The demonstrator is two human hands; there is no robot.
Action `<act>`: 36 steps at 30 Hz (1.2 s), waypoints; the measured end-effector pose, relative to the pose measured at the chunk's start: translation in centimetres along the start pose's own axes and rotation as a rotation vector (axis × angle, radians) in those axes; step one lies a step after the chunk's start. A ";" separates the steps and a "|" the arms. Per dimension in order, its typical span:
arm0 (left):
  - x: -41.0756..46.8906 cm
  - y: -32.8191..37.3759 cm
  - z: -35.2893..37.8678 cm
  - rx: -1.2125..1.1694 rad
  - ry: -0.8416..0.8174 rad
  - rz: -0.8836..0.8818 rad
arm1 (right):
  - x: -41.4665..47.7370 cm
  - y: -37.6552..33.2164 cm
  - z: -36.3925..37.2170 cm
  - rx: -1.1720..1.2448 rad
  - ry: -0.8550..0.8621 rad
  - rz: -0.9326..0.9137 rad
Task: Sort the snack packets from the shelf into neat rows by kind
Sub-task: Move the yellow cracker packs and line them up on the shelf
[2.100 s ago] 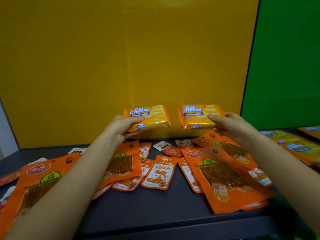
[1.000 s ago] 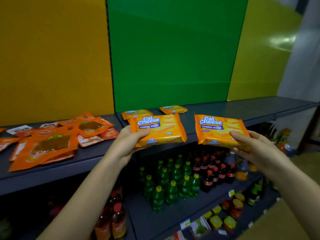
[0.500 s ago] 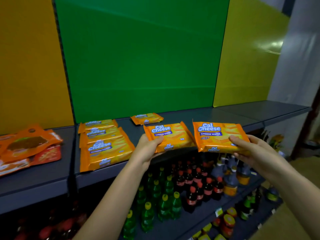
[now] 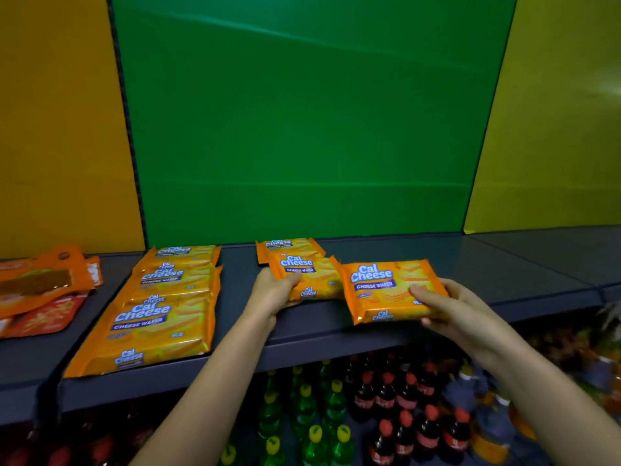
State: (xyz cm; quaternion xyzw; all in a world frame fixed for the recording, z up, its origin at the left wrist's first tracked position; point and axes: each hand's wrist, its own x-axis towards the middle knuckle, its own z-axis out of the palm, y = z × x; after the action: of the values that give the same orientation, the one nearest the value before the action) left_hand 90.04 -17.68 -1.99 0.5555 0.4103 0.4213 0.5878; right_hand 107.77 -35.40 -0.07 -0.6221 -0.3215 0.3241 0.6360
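The left packet (image 4: 314, 275) and right packet (image 4: 383, 292), glossy flat orange rectangles, are held side by side at the matte grey shelf (image 4: 504, 264). The left hand (image 4: 272, 290) grips one and the right hand (image 4: 450, 307) grips the other (thumb on top). A row of matching packets (image 4: 161, 304) lies at their 9 o'clock.

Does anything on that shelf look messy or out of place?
The orange pouches at the left end of the shelf lie heaped and overlapping at odd angles, unlike the wafer packs lined up front to back beside them. Nothing looks torn or spilled.
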 end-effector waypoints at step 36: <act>4.5 1.2 0.9 0.658 0.307 -0.138 | 5.0 0.8 3.7 -1.259 -0.355 -0.423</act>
State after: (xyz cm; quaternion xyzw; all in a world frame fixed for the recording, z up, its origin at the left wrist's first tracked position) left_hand 92.26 -13.67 -0.79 0.6160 0.6438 0.3047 0.3365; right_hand 107.62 -29.19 -0.82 -0.7347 -0.6623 0.0415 0.1408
